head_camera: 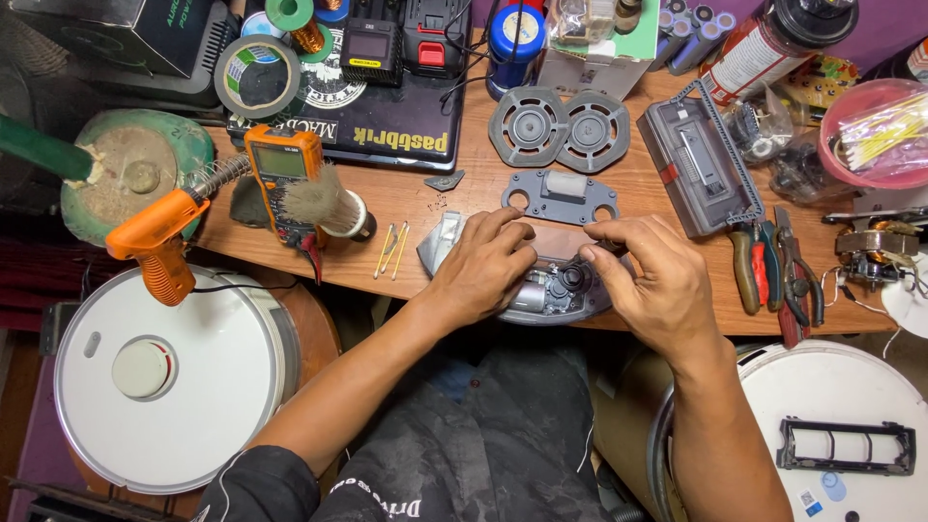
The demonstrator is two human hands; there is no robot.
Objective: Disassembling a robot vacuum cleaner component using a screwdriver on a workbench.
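A grey plastic motor housing [556, 290] with small gears and a silver motor inside lies at the near edge of the wooden workbench [638, 188]. My left hand [483, 266] rests on its left side with fingers curled over the top. Gripping the housing's right end, my right hand [652, 280] has its fingertips at the top rim. Just beyond the housing lies a flat grey cover plate [561, 196] with two round holes. Two round grey fan grilles [559, 129] lie behind that.
A grey dust bin [698, 159] and pliers [773, 271] lie to the right. An orange multimeter [283, 179], a brush [329, 205], thin sticks [391, 249] and an orange heat tool [159, 237] sit left. White round robot vacuums are at lower left [159, 382] and lower right [836, 435].
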